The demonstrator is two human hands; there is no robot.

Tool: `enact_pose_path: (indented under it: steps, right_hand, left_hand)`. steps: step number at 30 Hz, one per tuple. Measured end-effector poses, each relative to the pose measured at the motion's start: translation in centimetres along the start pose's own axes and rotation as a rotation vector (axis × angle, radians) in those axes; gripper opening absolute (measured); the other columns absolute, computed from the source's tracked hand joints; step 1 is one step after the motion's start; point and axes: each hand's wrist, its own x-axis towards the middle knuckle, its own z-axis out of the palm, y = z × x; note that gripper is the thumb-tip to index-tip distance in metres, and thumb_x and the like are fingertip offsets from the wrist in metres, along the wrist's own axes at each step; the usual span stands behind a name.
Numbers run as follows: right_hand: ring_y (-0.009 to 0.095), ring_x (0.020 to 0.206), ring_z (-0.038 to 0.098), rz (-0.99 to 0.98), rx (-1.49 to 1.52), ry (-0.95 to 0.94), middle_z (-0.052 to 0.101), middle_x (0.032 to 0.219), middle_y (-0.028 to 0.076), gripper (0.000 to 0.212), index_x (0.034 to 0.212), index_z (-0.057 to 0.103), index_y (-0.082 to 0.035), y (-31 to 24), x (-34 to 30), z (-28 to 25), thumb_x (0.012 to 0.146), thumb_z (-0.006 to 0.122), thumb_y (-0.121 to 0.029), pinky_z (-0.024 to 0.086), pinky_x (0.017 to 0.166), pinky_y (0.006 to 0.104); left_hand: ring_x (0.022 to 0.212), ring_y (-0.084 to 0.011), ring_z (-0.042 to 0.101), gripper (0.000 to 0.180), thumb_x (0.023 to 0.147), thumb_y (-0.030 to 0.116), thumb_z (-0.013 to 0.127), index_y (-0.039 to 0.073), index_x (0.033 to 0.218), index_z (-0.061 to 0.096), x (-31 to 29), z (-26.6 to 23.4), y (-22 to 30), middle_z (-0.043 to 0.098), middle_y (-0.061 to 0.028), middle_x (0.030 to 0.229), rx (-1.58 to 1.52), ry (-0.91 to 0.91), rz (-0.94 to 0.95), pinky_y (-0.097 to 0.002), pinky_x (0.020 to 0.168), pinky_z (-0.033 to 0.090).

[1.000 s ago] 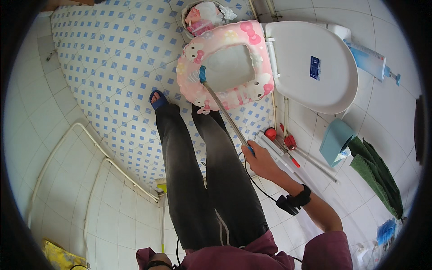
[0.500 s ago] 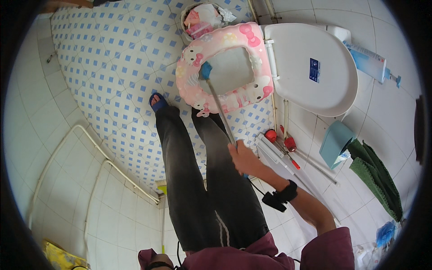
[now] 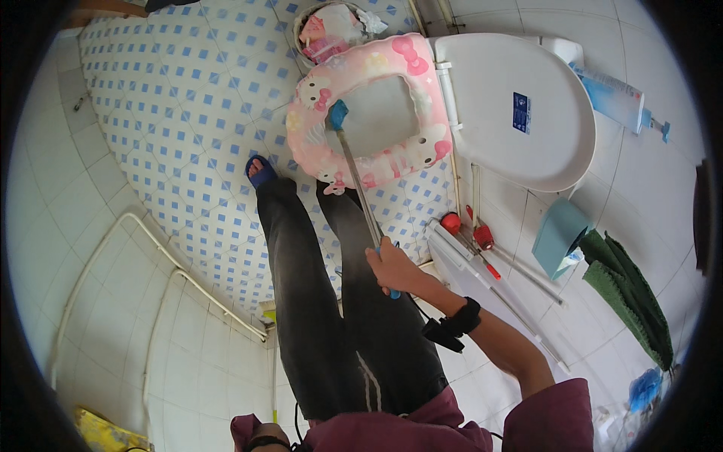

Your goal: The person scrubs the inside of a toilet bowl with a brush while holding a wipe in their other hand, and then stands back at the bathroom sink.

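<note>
My right hand (image 3: 392,270) is closed around the blue-ended grip of a long metal-handled toilet brush (image 3: 361,192). Its blue head (image 3: 337,114) sits at the left inner edge of the toilet seat's opening. A pink padded seat cover (image 3: 316,143) with cartoon prints and bows lies over the seat, and the white lid (image 3: 553,113) is raised behind it. At the bottom edge only my left sleeve (image 3: 245,431) and a dark wrist strap show; the left hand itself is out of sight.
A waste bin (image 3: 303,54) with crumpled tissue stands beyond the toilet. Red-headed cleaning tools (image 3: 482,237) and poles lean by the right wall, near a teal holder (image 3: 557,237) and a green cloth (image 3: 625,290). White pipes (image 3: 151,233) run along the left wall.
My right hand has shifted slightly left and toward me, drawing the brush along. The brush head has moved a little left at the opening's edge. The whole view has shifted slightly.
</note>
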Motion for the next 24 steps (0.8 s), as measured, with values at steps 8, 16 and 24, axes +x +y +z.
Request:
enact_pose_path:
  steps: [8, 16, 24]
  right_hand:
    - [0.021, 0.037, 0.050, 0.054, -0.058, -0.099, 0.047, 0.051, 0.012, 0.034, 0.085, 0.031, 0.005, 1.4, 0.7, -1.7, 0.089, 0.039, -0.027, 0.042, 0.036, 0.0326]
    - [0.022, 0.038, 0.051, -0.178, -0.286, -0.071, 0.049, 0.055, 0.013, 0.032, 0.088, 0.032, 0.006, 3.2, -0.1, -1.8, 0.088, 0.039, -0.026, 0.042, 0.036, 0.0331]
    - [0.027, 0.040, 0.053, -0.079, -0.581, -0.227, 0.052, 0.058, 0.017, 0.030, 0.086, 0.035, 0.007, 2.6, 1.2, -9.1, 0.087, 0.040, -0.023, 0.044, 0.039, 0.0366]
  left_hand:
    - [0.040, -0.0164, 0.040, 0.040, 0.087, 0.025, 0.045, 0.012, 0.051, 0.036, -0.1, 0.7, -0.9, 0.044, -0.0050, 0.050, -0.019, 0.031, 0.051, -0.0277, 0.042, 0.035]
    - [0.039, -0.0156, 0.039, 0.040, 0.087, 0.024, 0.044, 0.012, 0.050, 0.036, 1.3, 0.1, -1.3, 0.042, -0.0043, 0.048, -0.063, -0.072, 0.020, -0.0264, 0.041, 0.034]
    - [0.040, -0.0157, 0.041, 0.039, 0.087, 0.024, 0.043, 0.012, 0.051, 0.037, 0.6, 0.2, -1.1, 0.045, -0.0057, 0.050, -0.070, -0.041, -0.011, -0.0266, 0.042, 0.035]
